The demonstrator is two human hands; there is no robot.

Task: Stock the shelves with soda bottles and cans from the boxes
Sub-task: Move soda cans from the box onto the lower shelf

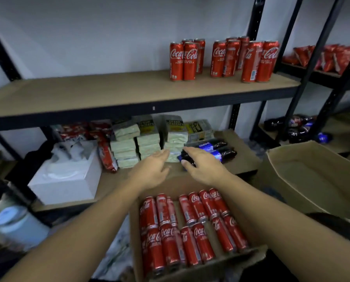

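Observation:
A cardboard box (257, 255) in front of me holds several red cola cans (170, 241) lying on their sides. More red cans (225, 58) stand upright on the upper shelf (88, 94) at the right. Dark soda bottles (214, 148) with blue labels lie on the lower shelf (241, 157). My right hand (200, 165) reaches over the box and grips the near end of a dark bottle (187, 157). My left hand (151, 169) hovers beside it with fingers straight, holding nothing.
Stacked pale packets (127, 145), red snack bags (107, 153) and a white tissue box (66, 176) fill the lower shelf's left. An open cardboard box (312, 180) sits at the right. The neighbouring rack holds red bags (328, 55) and more dark bottles (298, 129).

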